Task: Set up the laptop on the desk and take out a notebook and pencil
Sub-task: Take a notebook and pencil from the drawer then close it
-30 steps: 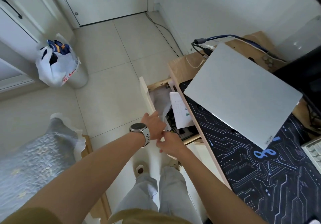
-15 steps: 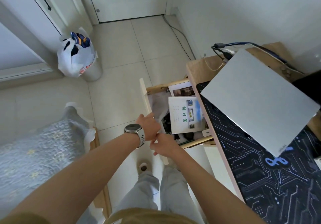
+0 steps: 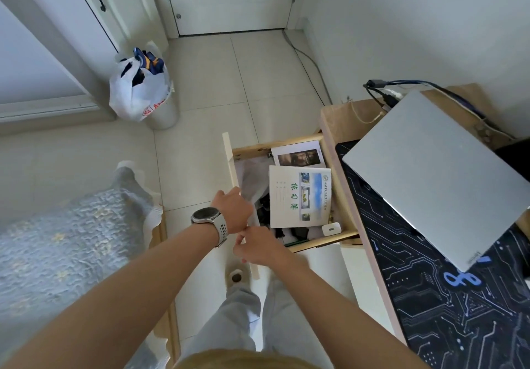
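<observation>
2 hands, left hand & right hand, grip drawer front; 1 notebook inside, 1 laptop.

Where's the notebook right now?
In the head view, the notebook lies face up in the open drawer left of the desk, just beyond both hands, with a small white charger at its near corner.

left hand curled, right hand curled

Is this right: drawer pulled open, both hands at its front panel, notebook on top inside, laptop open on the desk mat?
Not quite. The head view shows the laptop closed, lid down on the desk mat. The rest holds: drawer open, left hand and right hand at its front, notebook on top.
</observation>
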Demonstrator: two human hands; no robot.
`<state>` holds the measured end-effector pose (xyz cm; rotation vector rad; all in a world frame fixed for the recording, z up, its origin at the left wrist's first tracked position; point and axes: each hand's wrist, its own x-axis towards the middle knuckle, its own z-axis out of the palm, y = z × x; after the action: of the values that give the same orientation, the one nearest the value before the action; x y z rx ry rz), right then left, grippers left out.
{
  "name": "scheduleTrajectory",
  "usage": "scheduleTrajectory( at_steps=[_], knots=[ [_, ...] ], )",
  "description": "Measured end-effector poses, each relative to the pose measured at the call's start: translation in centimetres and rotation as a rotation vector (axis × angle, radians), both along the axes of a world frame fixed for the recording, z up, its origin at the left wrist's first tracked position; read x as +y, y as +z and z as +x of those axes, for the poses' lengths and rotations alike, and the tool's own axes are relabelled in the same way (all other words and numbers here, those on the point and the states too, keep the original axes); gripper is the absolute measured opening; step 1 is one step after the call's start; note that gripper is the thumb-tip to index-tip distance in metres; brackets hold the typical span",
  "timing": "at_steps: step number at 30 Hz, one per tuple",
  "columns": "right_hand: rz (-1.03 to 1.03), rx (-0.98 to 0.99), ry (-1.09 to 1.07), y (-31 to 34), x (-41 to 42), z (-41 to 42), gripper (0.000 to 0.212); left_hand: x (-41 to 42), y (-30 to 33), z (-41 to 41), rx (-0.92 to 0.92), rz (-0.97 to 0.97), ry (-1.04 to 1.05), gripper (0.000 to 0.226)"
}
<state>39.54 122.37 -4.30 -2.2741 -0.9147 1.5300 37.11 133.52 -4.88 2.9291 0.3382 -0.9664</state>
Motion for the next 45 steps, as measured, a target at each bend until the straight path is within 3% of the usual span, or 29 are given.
scheduleTrajectory(
  at_steps=[8,13,16,18,21,24,26,34,40,45],
  knots=[
    [0.003,0.040,0.001,0.0,0.3,-0.6,0.023,0.3,-1.2,0.7,0.003,-0.030,0.050,0.012],
    [0.038,0.003,-0.200,-0.1,-0.7,2.1,0.020,1.0,-2.3,4.1,-0.161,-0.082,0.131,0.024],
    [0.089,0.102,-0.558,-0.6,-2.4,4.7,0.009,1.9,-2.5,6.8,-0.303,-0.053,0.154,0.032],
    [0.128,0.247,-0.827,-1.2,-3.6,6.1,0.006,2.3,-2.7,7.9,-0.226,-0.027,0.152,0.024],
    [0.115,0.386,-1.172,-2.3,-5.0,7.5,0.020,2.7,-3.4,9.0,-0.150,-0.046,0.162,0.005],
    [0.064,0.524,-1.426,-3.0,-5.8,7.8,0.026,3.1,-5.0,9.9,-0.151,-0.086,0.272,0.035],
    [0.055,0.590,-1.521,-3.7,-6.3,7.5,0.028,3.4,-6.4,10.3,-0.147,-0.102,0.260,0.038],
    [0.040,0.786,-1.621,-5.9,-5.4,6.1,0.015,3.3,-6.1,11.7,-0.132,-0.180,0.274,0.038],
    [0.053,0.763,-1.695,-6.0,-4.7,5.9,0.024,3.6,-5.9,12.2,-0.236,-0.430,0.583,0.010],
    [0.126,0.782,-1.717,-5.3,-4.8,5.6,0.016,3.6,-3.8,12.4,-0.354,-0.499,0.648,0.018]
  ],
)
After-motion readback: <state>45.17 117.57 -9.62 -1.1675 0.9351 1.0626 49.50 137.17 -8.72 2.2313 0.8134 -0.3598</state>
